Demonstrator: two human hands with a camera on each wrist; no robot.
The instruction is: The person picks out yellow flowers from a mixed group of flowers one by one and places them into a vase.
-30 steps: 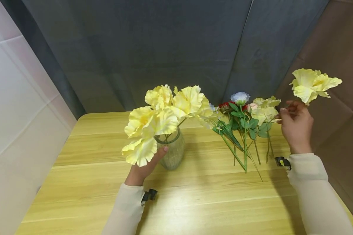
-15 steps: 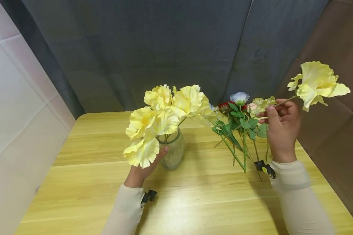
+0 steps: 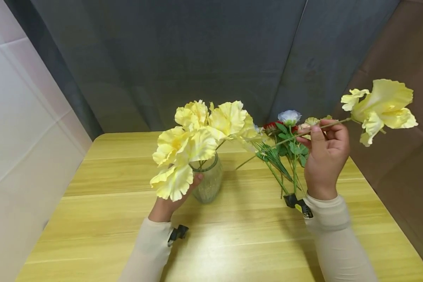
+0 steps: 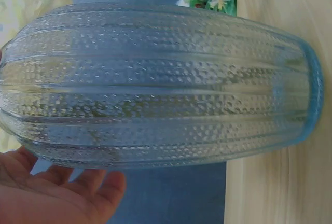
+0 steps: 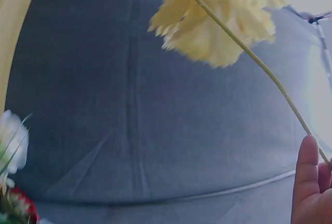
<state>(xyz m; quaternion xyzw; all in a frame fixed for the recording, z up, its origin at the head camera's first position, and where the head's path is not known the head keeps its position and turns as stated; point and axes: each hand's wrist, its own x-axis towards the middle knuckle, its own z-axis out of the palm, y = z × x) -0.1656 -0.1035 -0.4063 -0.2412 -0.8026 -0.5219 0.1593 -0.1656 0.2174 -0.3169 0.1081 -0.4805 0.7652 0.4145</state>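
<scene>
My right hand [image 3: 324, 164] pinches the stem of a yellow flower [image 3: 385, 107] between thumb and fingers. The bloom points right, and the bare stem slants down left towards the vase. In the right wrist view, the thumb [image 5: 307, 164] presses on the stem [image 5: 264, 68]. My left hand [image 3: 174, 203] holds the ribbed glass vase [image 3: 211, 184] near its rim, partly covered by petals. In the left wrist view, curled fingers [image 4: 109, 187] lie along the side of the vase [image 4: 155, 89]. Several yellow flowers [image 3: 201, 145] stand in the vase, leaning outward.
Right of the vase on the wooden table [image 3: 232, 243] lies a pile of loose flowers, with a pale blue rose [image 3: 289, 116], red blooms [image 3: 269, 127] and green leaves [image 3: 283, 137]. A dark grey curtain [image 3: 179, 58] hangs behind; a brown cloth [image 3: 402, 164] borders the right side.
My right hand has moved left from beyond the pile, bringing the yellow flower with it; its stem has swung out towards the vase. My left hand stays on the vase.
</scene>
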